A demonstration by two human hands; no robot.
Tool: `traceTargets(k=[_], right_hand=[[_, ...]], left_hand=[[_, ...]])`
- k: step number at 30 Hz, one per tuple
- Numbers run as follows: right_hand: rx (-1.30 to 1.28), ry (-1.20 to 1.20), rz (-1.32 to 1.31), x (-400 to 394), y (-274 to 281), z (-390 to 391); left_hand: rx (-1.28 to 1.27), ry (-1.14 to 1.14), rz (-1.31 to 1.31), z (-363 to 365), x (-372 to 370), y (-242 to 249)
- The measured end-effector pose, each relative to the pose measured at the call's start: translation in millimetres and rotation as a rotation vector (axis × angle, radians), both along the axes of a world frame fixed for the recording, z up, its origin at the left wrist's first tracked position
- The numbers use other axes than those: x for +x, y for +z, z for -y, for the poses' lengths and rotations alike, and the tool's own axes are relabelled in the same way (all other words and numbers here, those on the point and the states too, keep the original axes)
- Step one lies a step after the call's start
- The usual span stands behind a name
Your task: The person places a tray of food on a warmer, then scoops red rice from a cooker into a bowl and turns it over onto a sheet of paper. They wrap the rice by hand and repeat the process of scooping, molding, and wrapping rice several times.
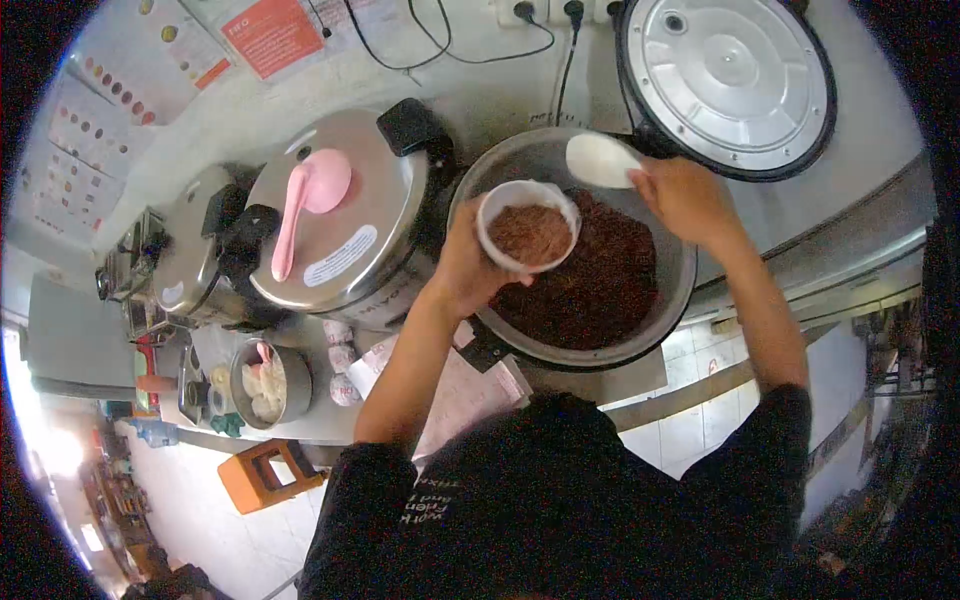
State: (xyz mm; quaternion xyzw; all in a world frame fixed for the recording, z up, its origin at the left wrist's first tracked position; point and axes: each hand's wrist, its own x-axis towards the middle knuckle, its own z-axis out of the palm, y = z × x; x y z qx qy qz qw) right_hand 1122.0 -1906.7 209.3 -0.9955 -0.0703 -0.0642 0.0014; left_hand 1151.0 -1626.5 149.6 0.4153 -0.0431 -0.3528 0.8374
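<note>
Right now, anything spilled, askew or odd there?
One mild oddity: the pink spoon lies on the closed lid beside the open pot; lifting that lid could send it sliding. I see no clear spill around the pot or the white cup in the left hand.

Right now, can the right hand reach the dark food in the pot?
Probably yes: the right hand holds the white paddle over the pot, and the dark food looks uncovered on the right. The left hand and bowl hide only its left part.
</note>
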Motion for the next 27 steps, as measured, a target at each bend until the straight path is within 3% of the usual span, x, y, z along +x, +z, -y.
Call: traceTargets(k=[2, 4, 5, 6, 8, 9, 11, 12, 14, 16, 18, 21, 25, 27], right_hand=[[-0.198, 0.123, -0.247, 47.5, -46.5, 2.6], [-0.491, 0.361, -0.463, 78.7, -119.3, -9.3], [-0.405, 0.29, -0.445, 67.4, -118.3, -37.5], [-0.423, 0.391, -0.521, 76.9, -138.4, -41.9], [-0.449, 0.593, -0.658, 106.3, -193.3, -56.6], [-0.463, 0.642, -0.686, 110.1, -197.3, -65.3], [-0.5, 0.751, -0.756, 102.3, -190.9, -79.2], [-0.466, 0.689, -0.757, 89.8, -176.2, -85.8], [-0.406, 0.537, -0.732, 67.6, -140.3, -93.1], [-0.377, 0.549, -0.775, 55.2, -140.3, -88.5], [-0.355, 0.525, -0.801, 38.2, -140.4, -77.9], [-0.362, 0.504, -0.8, 24.1, -130.0, -71.9], [-0.376, 0.533, -0.86, 4.8, -112.0, -85.0], [-0.379, 0.545, -0.85, -6.2, -110.8, -80.1]], left_hand=[[0.064, 0.232, 0.034, -19.0, -14.6, -1.6], [0.099, 0.32, 0.062, -48.8, -27.0, -11.7], [0.11, 0.371, 0.074, -61.3, -37.0, -16.3], [0.008, 0.435, 0.125, -69.9, -55.4, -9.4], [0.366, 0.629, 0.544, -93.0, -91.9, 1.9], [0.474, 0.684, 0.575, -104.5, -106.7, 5.9], [0.26, 0.667, 0.189, -124.7, -127.2, 10.8], [0.166, 0.659, 0.079, -131.9, -130.3, 9.9], [-0.025, 0.643, 0.021, -136.8, -126.9, 5.4], [-0.25, 0.653, -0.023, -138.4, -120.3, -6.0], [-0.22, 0.704, -0.09, -144.7, -122.6, -27.5], [0.123, 0.755, -0.056, -153.4, -119.4, -51.7], [0.026, 0.774, -0.159, -126.6, -103.4, -45.4], [0.674, 0.646, 0.397, -113.5, -103.8, -44.0]])
